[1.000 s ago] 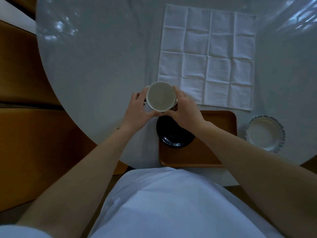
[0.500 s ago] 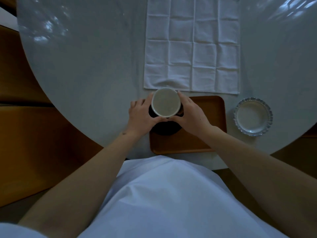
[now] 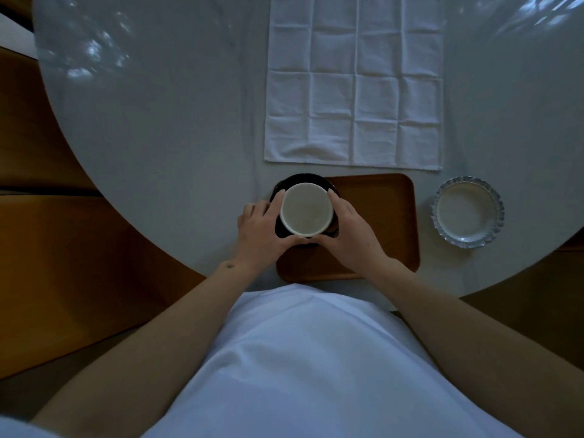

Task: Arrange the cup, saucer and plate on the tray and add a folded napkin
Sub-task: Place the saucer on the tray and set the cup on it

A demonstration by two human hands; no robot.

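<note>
One white cup (image 3: pixel 306 210), one dark saucer (image 3: pixel 286 184), one wooden tray (image 3: pixel 379 216), one fluted white plate (image 3: pixel 467 212) and one unfolded white napkin (image 3: pixel 354 86) are in view. Two hands show: one left hand (image 3: pixel 259 229), one right hand (image 3: pixel 350 232). One round desk (image 3: pixel 158 121) carries everything.

No readable text, label, brand, number or sign appeared on anything in the head view.

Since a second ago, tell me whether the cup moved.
Yes. The cup came toward the person, from over the tray's far edge to above the dark saucer.
</note>
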